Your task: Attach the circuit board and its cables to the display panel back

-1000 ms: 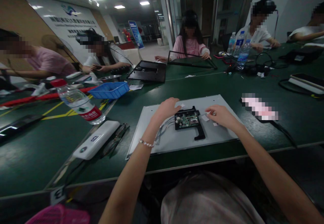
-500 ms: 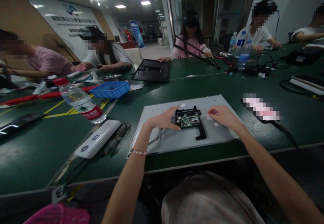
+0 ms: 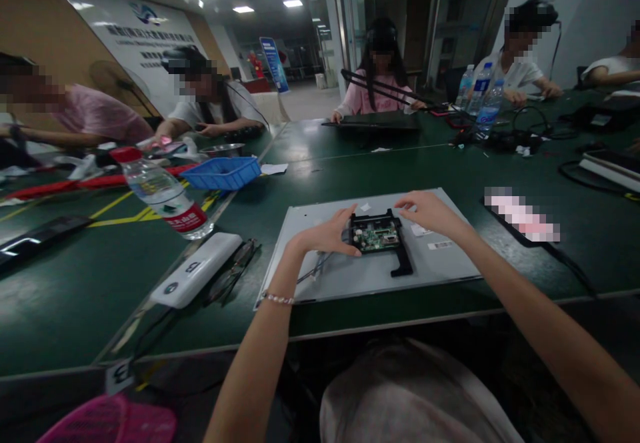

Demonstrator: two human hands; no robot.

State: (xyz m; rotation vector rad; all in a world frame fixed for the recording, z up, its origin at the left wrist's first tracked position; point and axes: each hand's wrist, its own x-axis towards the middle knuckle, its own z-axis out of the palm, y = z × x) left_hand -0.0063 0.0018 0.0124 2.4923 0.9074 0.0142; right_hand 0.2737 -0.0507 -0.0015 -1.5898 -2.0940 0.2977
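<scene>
A black plastic bracket [image 3: 404,256] with a green circuit board [image 3: 376,235] in it lies on a flat grey metal-backed panel [image 3: 345,279] in front of me. My left hand [image 3: 327,235] grips the bracket at its left side, fingers at the upper corner and thumb at the lower one. At the bracket's upper right corner is my right hand [image 3: 429,212], its fingers loosely extended and holding nothing visible; whether they touch the bracket I cannot tell. Thin cables [image 3: 315,268] run from below my left hand over the panel. White labels [image 3: 440,245] are stuck on the panel's right part.
To the left are eyeglasses [image 3: 235,269], a white power bank [image 3: 197,271], a water bottle [image 3: 167,196] and a blue tray [image 3: 223,174]. A phone [image 3: 520,219] with a cable lies right. Across the table a person handles a black panel [image 3: 377,123]; other people sit around.
My right hand has moved left to the bracket's upper right corner, and its curled fingers have straightened. My left hand stays in place. The person opposite has shifted the black panel in front of them.
</scene>
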